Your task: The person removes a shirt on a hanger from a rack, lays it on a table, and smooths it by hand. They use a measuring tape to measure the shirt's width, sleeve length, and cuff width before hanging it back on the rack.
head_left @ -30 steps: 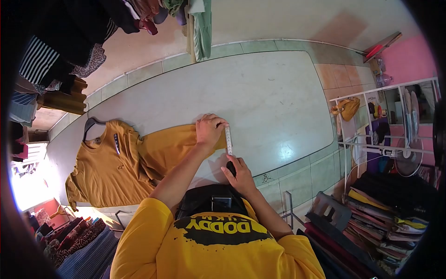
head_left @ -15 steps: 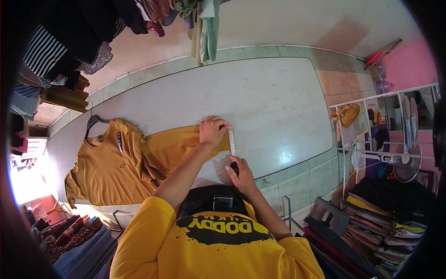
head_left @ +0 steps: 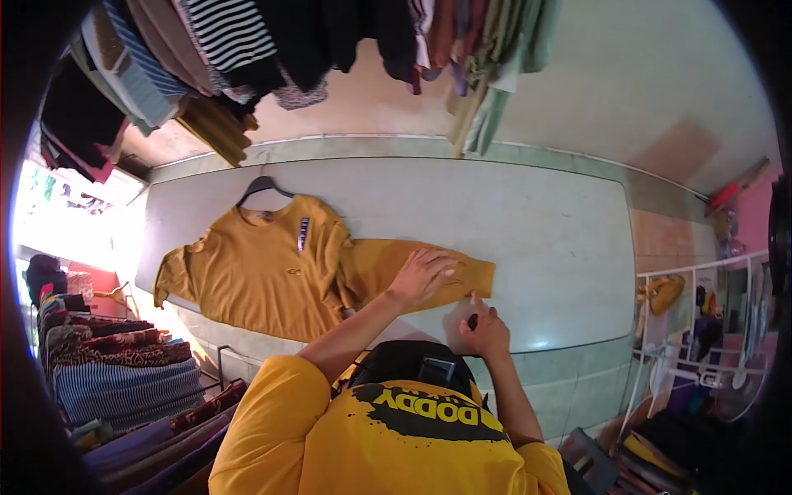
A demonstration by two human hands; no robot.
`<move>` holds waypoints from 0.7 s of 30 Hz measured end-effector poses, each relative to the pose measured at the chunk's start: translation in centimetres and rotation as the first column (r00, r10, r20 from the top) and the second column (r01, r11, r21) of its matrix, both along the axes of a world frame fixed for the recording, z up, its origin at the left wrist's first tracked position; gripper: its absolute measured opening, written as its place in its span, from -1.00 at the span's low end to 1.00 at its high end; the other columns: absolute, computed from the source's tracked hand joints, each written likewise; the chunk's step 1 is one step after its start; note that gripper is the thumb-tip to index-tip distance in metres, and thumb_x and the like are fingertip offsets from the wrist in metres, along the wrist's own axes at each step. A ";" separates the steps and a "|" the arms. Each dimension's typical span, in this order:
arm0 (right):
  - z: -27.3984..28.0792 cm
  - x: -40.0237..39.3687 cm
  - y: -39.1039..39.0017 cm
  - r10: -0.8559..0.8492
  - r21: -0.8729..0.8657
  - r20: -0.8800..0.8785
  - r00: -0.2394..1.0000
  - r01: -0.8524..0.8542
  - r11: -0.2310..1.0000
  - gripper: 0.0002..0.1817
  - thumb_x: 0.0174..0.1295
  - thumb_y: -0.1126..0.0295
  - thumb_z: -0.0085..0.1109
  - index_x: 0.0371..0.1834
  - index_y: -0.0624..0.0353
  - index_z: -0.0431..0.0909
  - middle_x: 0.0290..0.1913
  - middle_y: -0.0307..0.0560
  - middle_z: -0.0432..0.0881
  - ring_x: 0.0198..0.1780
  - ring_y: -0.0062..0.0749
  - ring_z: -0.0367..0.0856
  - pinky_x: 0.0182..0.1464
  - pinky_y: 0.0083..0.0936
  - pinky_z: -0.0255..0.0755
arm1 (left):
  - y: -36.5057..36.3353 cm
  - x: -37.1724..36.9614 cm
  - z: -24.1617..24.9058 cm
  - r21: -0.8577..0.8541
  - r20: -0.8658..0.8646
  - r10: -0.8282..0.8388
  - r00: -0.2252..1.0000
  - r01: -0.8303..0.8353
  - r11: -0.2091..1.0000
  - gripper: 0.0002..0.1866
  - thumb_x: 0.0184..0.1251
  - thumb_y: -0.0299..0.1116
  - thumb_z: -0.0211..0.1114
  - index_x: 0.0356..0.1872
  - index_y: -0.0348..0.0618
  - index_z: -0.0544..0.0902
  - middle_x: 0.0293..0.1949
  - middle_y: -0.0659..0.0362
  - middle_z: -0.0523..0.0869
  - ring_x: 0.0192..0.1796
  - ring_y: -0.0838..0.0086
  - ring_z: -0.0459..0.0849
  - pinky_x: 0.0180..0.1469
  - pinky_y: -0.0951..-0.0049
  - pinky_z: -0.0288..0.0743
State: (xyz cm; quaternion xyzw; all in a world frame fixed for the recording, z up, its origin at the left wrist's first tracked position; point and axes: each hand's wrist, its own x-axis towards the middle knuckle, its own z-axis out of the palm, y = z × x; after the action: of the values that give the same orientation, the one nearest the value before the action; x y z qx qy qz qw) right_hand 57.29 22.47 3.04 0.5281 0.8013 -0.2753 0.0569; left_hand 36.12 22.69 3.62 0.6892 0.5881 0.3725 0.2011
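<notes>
Cloth (head_left: 375, 264), mustard and tapering, lies flat on the pale counter (head_left: 561, 247), creases (head_left: 462, 281) unsmoothed beside the spread left hand (head_left: 422, 278); right hand (head_left: 488, 333) curls round a black object (head_left: 473, 322).

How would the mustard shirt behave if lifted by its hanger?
The mustard shirt would probably hang floppy, judging by its soft folds. Its outstretched sleeve would likely droop, as the black hanger sits up at the neckline. It seems light for its spread, lying nearly flat.
</notes>
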 end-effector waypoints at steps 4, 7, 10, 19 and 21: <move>0.2 0.8 1.7 0.025 0.162 0.186 0.982 -0.056 0.985 -0.29 -0.10 0.14 0.11 0.23 -0.10 0.17 -0.35 0.11 0.50 -0.38 -0.03 0.57 -0.33 -0.14 0.46 | -7.1 -7.3 -0.4 0.065 -0.074 0.328 0.942 -0.324 0.944 -0.79 0.18 -0.37 0.09 -0.20 -0.19 0.55 -0.11 0.03 0.52 0.01 0.17 0.42 0.07 0.26 0.26; -0.5 5.1 4.9 -0.161 0.250 0.313 0.936 0.082 0.965 -0.35 -0.10 0.16 0.09 0.17 -0.04 0.23 -0.38 0.09 0.51 -0.40 -0.04 0.57 -0.35 -0.13 0.45 | -13.0 -12.8 0.1 0.047 -0.130 0.687 0.715 -0.687 0.725 -0.79 0.17 -0.41 0.08 -0.20 -0.23 0.54 -0.07 0.01 0.49 0.03 0.16 0.40 0.09 0.23 0.24; -0.8 11.9 8.3 -0.364 0.288 0.375 0.852 0.267 0.920 -0.47 -0.05 0.11 0.03 0.03 0.03 0.32 -0.29 0.13 0.54 -0.29 -0.01 0.58 -0.27 -0.15 0.46 | -19.4 -18.5 -2.9 -0.039 -0.134 0.801 0.584 -0.811 0.584 -0.68 0.17 -0.34 0.09 -0.06 -0.23 0.47 0.02 -0.04 0.43 0.12 0.12 0.33 0.17 0.19 0.15; -4.1 12.0 2.6 -0.600 0.256 -0.303 0.740 0.670 0.697 -0.59 0.13 0.19 -0.08 0.02 0.13 0.36 -0.25 0.08 0.56 -0.24 -0.10 0.57 -0.22 -0.35 0.43 | -24.7 -22.4 -2.4 -0.102 -0.478 0.654 0.586 -0.777 0.621 -0.57 0.17 -0.20 0.08 0.05 -0.16 0.38 0.07 -0.02 0.39 0.11 0.09 0.32 0.14 0.10 0.11; -4.4 8.2 -0.7 -0.554 0.074 -0.578 0.599 0.714 0.696 -0.74 0.18 0.26 -0.09 -0.14 0.13 0.42 -0.41 -0.09 0.50 -0.45 -0.36 0.48 -0.36 -0.48 0.38 | -25.3 -25.8 -3.0 -0.163 -0.388 0.658 0.645 -0.751 0.640 -0.65 0.17 -0.25 0.08 -0.03 -0.16 0.42 -0.04 0.01 0.45 0.02 0.11 0.37 0.08 0.14 0.16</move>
State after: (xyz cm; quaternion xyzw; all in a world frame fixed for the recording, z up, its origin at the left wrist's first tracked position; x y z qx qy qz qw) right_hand 65.47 21.73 -1.35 0.6891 0.5730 -0.2831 -0.3416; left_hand 10.35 -2.57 0.63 0.4073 0.8853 0.2177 0.0537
